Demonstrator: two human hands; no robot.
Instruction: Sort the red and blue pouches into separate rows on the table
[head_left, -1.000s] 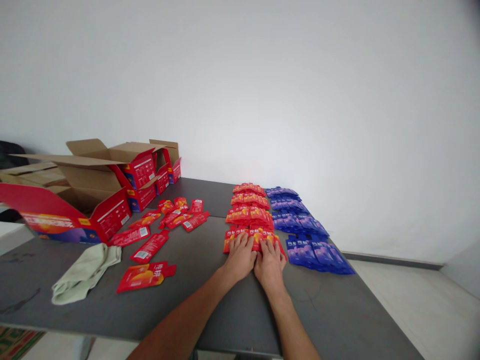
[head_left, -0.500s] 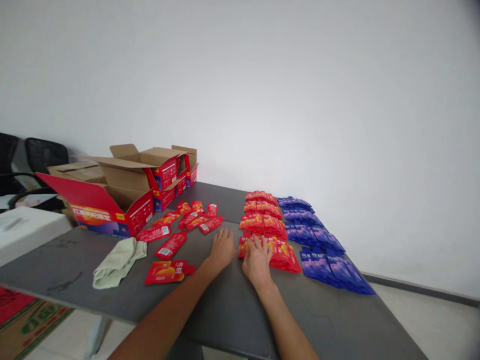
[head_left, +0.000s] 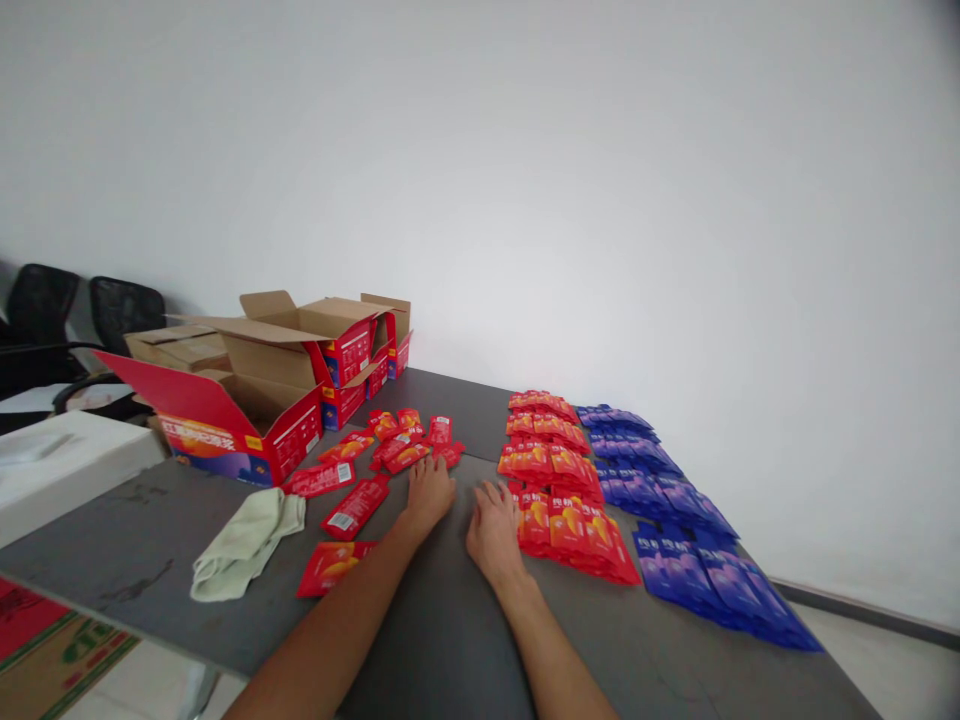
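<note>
My left hand (head_left: 430,492) is at the near right edge of the loose red pouches (head_left: 399,450), its fingertips over or touching one of them. Its fingers are bent and slightly apart, with nothing visibly held. My right hand (head_left: 493,528) rests on the dark table (head_left: 457,610), its fingers slightly spread beside the left end of the nearest row of red pouches (head_left: 570,522). Several such rows run back toward the wall. To their right lie rows of blue pouches (head_left: 720,580).
Open red cartons (head_left: 292,435) stand at the back left. A pale green cloth (head_left: 251,540) lies left of the loose pouches. A white box (head_left: 82,470) sits at the far left, with black chairs (head_left: 124,310) behind. A wall (head_left: 525,200) is behind the table.
The view has turned slightly left. My right hand has moved left off the nearest red row, and my left hand has moved onto the edge of the loose red pouches.
</note>
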